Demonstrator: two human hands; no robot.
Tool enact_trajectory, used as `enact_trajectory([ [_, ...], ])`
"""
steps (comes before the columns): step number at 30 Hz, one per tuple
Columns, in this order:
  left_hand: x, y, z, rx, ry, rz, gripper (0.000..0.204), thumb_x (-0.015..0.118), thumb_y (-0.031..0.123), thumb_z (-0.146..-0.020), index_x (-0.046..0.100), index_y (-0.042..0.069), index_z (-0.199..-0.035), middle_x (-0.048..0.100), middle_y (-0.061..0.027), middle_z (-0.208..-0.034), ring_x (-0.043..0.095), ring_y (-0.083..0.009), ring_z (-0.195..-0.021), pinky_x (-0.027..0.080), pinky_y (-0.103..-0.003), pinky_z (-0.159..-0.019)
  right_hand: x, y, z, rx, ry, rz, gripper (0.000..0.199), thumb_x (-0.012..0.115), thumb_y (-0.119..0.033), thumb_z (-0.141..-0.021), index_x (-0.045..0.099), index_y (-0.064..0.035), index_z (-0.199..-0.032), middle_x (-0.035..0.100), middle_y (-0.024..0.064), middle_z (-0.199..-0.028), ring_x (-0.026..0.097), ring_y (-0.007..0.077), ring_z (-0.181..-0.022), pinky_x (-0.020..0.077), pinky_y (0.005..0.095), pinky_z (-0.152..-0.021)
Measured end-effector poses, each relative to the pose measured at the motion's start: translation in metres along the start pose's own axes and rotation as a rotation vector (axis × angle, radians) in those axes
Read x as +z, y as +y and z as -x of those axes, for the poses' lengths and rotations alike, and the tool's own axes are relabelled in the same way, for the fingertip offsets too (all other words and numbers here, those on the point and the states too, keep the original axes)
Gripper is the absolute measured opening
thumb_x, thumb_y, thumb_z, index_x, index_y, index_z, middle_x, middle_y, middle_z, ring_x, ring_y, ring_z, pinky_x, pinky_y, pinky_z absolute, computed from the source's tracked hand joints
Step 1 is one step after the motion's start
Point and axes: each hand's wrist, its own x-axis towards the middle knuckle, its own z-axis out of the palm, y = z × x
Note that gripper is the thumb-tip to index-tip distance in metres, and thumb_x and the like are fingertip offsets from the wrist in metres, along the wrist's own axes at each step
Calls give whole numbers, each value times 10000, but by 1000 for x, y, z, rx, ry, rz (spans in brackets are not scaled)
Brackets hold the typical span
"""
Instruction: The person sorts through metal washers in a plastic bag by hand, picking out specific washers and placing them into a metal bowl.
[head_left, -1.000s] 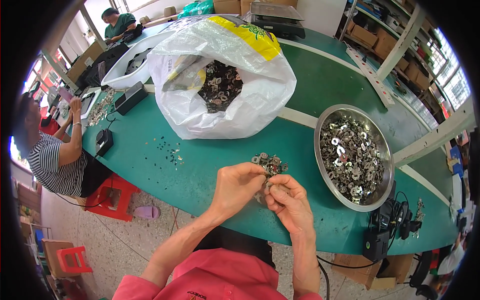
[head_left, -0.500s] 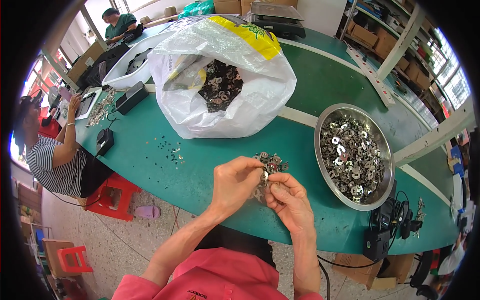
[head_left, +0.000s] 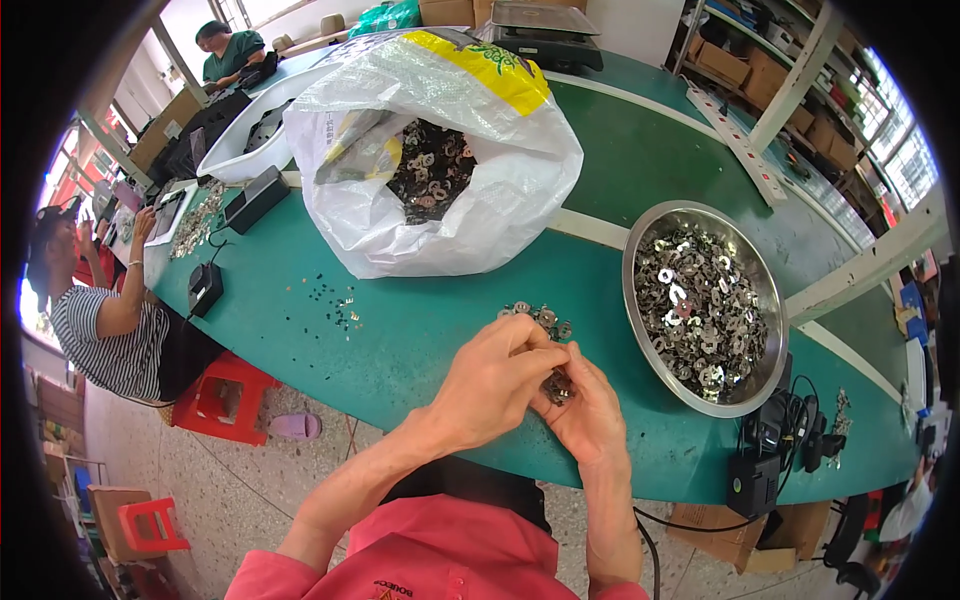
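Note:
My left hand point(head_left: 485, 385) and my right hand point(head_left: 590, 415) meet over the front of the green table. Several small metal pieces point(head_left: 557, 388), shiny and slotted, show in the cupped palm and fingers of my right hand. The left hand's thumb and fingers are pinched together against the right fingertips; whatever lies between them is hidden. Just beyond my knuckles sits a small pile of round slotted metal pieces point(head_left: 545, 318), partly covered by the left hand. At the right, a steel bowl point(head_left: 633, 290) is heaped with similar metal pieces point(head_left: 705, 310).
A white woven sack point(head_left: 440, 245) of metal pieces stands open on the table point(head_left: 400, 350). Tiny dark bits point(head_left: 330, 300) lie scattered to the left. Black adapters and cables point(head_left: 755, 480) sit near the right edge. A co-worker in stripes point(head_left: 115, 325) sits at far left.
My left hand has moved right and closed in against the right hand, hiding its fingertips. The right hand has turned to a more cupped pose, showing metal pieces in it.

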Motion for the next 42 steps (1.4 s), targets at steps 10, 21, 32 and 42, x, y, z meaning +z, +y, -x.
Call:
enact_trajectory([
  [10, -12, -3, -8, -31, -6, 25, 228, 689, -44, -677, 675, 22, -894, 556, -72, -765, 556, -205, -728, 448, -303, -608, -2, -1, -1, 16, -6, 7, 336, 452, -283, -970, 580, 13, -1062, 611, 98, -959, 617, 173, -850, 554, 301, -721],
  [21, -53, -42, 15, -219, -151, -265, 257, 718, 3, -644, 664, 26, -894, 566, -79, -848, 546, -255, -837, 441, -352, -722, -5, -2, 0, -31, 30, 65, 251, 511, -230, -945, 590, -7, -1027, 614, 92, -887, 614, 163, -774, 548, 254, -650],
  [32, -47, -46, 26, -186, -186, -284, 138, 685, 31, -705, 656, 40, -840, 570, -47, -811, 538, -238, -812, 403, -346, -725, -3, -2, -1, -27, 12, 102, 225, 520, -218, -940, 589, -15, -1008, 601, 66, -856, 599, 141, -746, 532, 235, -622],
  [42, -47, -45, 27, -211, -36, -223, 103, 617, -64, -729, 625, -4, -813, 587, -86, -808, 568, -247, -765, 445, -331, -648, -2, -3, 0, -23, -6, 93, 218, 518, -200, -940, 585, -6, -1012, 599, 68, -855, 599, 143, -740, 531, 233, -622],
])
